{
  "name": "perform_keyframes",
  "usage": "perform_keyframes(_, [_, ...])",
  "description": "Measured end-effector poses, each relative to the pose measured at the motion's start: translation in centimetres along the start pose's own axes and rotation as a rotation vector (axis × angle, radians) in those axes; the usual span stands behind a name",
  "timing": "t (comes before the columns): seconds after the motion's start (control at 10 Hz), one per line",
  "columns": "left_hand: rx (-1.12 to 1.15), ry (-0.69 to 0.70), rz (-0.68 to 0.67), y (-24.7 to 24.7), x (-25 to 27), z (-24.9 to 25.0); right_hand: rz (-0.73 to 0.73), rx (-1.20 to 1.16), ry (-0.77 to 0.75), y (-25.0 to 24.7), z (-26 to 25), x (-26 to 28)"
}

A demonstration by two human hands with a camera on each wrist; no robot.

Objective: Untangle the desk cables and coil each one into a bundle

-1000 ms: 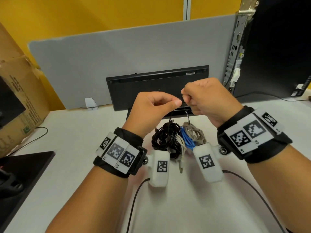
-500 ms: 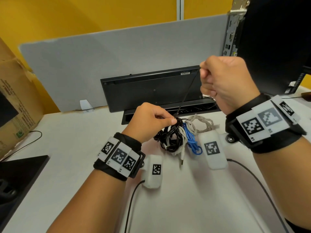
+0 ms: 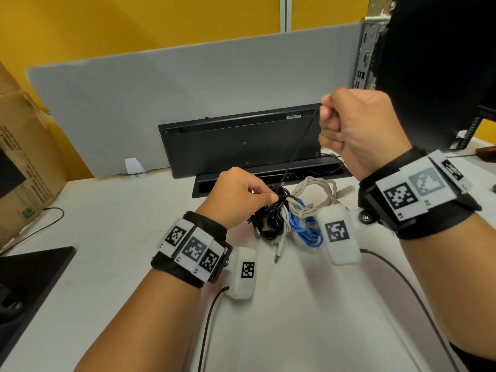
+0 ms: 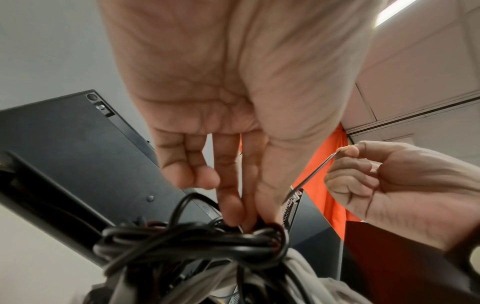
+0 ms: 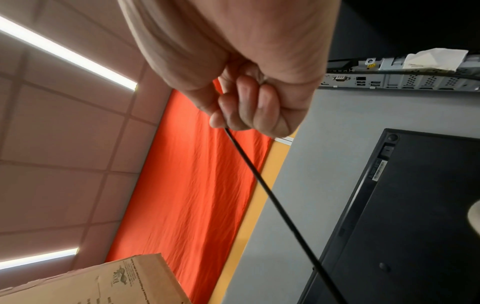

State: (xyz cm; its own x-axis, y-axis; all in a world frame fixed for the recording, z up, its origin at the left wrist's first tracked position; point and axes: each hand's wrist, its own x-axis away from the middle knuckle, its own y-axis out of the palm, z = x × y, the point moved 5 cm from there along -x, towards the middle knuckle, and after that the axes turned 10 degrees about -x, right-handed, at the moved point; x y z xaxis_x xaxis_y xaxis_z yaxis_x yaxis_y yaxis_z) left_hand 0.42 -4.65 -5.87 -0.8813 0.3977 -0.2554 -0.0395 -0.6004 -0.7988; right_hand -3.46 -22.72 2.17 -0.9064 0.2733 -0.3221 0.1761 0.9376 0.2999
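Head view: right hand [image 3: 357, 130] fisted round a taut black cable [image 3: 298, 149]. Only the left-wrist view shows the left hand [image 4: 233, 144] fingertips pinching the black bundle [image 4: 197, 242], grip tight.

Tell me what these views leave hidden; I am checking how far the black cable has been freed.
- Black cable's free end: buried in the right hand, head and right wrist views.
- Its path through the black bundle: masked by the left hand's fingers and overlapping loops, head and left wrist views.
- Blue cable: partly behind the right wrist camera housing, head view.
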Motion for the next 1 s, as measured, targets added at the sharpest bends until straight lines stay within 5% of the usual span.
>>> perform_keyframes(0.5, [0.059, -0.046, 0.029, -0.1, 0.1, -0.2, -0.080, 0.203, 0.083, -0.3, -0.1, -0.5])
perform_keyframes(0.8, [0.114, -0.062, 0.195, -2.8, 1.3, 1.1, -0.292, 0.376, 0.133, -1.0, -0.7, 0.7])
perform_keyframes(1.0, [0.054, -0.077, 0.114, -2.3, 4.0, 2.0, -0.385, 0.582, 0.214, -2.9, 0.2, 3.5])
